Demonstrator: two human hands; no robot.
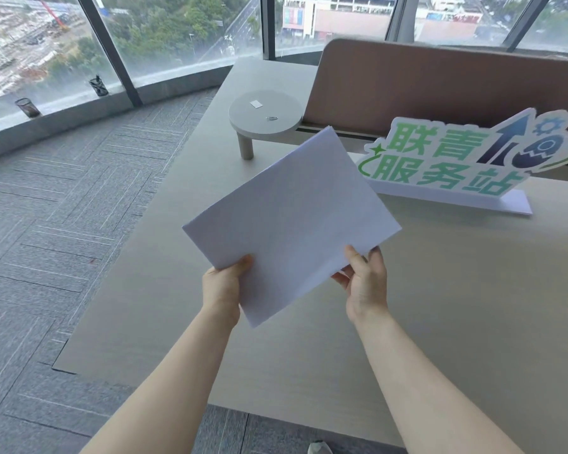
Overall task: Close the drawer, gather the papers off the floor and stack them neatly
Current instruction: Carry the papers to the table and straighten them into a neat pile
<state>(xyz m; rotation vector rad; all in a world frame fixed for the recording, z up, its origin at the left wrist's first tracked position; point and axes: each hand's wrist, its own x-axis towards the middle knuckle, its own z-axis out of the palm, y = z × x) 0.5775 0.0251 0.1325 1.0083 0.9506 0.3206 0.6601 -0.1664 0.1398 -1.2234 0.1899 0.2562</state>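
Desk point(473, 306): pale wood top fills the near right; a brown divider panel point(440, 83) stands along its far edge.
Carpet point(63, 224): grey, patterned, on the left up to the windows.
Sign point(466, 158): green and white lettering, upright on the desk, far right.
Papers point(292, 221): white stack held tilted above the desk, centre.
Round stand point(265, 114): grey, far of the papers.
Left hand point(222, 290): grips the stack's near left edge, thumb on top.
Right hand point(366, 283): pinches the near right edge, thumb on top.
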